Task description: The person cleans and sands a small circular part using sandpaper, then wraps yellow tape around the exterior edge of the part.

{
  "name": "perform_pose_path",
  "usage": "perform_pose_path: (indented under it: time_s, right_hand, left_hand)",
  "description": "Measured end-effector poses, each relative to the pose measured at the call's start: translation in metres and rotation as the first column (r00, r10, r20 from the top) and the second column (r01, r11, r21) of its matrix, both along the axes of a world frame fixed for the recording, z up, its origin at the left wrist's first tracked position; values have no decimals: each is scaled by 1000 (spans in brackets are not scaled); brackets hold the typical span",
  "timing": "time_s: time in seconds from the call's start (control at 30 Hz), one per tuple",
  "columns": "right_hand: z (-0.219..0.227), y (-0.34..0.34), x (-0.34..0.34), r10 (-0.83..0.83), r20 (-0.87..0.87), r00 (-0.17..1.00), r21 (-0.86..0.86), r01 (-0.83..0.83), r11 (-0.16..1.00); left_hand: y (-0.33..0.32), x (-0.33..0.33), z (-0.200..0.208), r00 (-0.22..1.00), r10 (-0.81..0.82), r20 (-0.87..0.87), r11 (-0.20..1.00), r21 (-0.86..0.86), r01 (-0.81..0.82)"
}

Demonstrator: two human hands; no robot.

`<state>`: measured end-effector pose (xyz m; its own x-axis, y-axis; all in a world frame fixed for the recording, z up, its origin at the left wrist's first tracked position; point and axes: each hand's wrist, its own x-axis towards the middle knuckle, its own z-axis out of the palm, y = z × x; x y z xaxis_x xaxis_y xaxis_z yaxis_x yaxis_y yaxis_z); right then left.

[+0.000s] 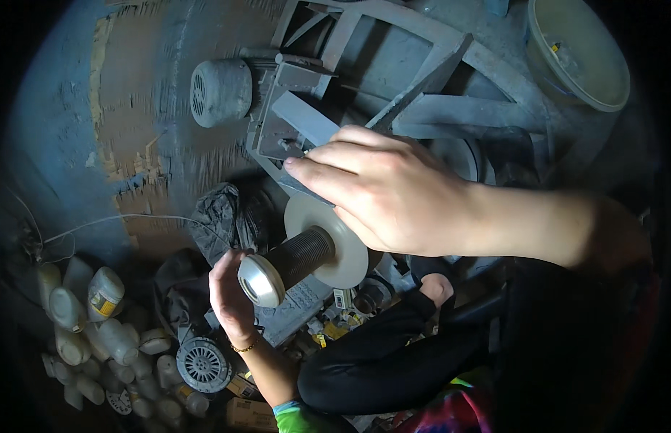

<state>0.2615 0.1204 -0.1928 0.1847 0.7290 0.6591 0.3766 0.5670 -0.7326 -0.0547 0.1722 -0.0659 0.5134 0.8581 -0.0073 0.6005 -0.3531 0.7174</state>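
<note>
My left hand (232,297), a thin bracelet at its wrist, curls its fingers around the far-left side of a silver round end cap (262,281). That cap sits on the end of a dark threaded shaft (301,256), which runs into a pale disc (342,245). Above the disc, my right hand (393,189) is closed, its fingers bent over the end of a grey flat bar (304,117). The palm side is hidden, so whether the bar is loose or fixed to the machine does not show.
A dusty motor (221,92) and an angled metal frame (415,72) stand behind the hands. A pale bucket (584,54) is at the far right. Several plastic bottles (119,339) lie at the lower left beside a round vented machine part (204,364). A black bag (231,216) slumps near the shaft.
</note>
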Motion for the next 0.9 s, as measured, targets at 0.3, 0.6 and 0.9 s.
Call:
perform_pose_path:
  time_s: [0.3, 0.6, 0.9]
  right_hand:
    - [4, -1, 14, 26, -21, 999, 7, -26, 1000]
    - [14, -10, 47, 116, 193, 974, -183, -81, 980]
    - [24, -7, 32, 117, 326, 938, -278, -23, 960]
  left_hand:
    - [-47, -117, -45, 836, 523, 167, 852, -114, -511]
    - [-193, -290, -247, 436, 761, -481, 582, 206, -787]
    - [-222, -296, -315, 286, 645, -709, 606, 245, -757]
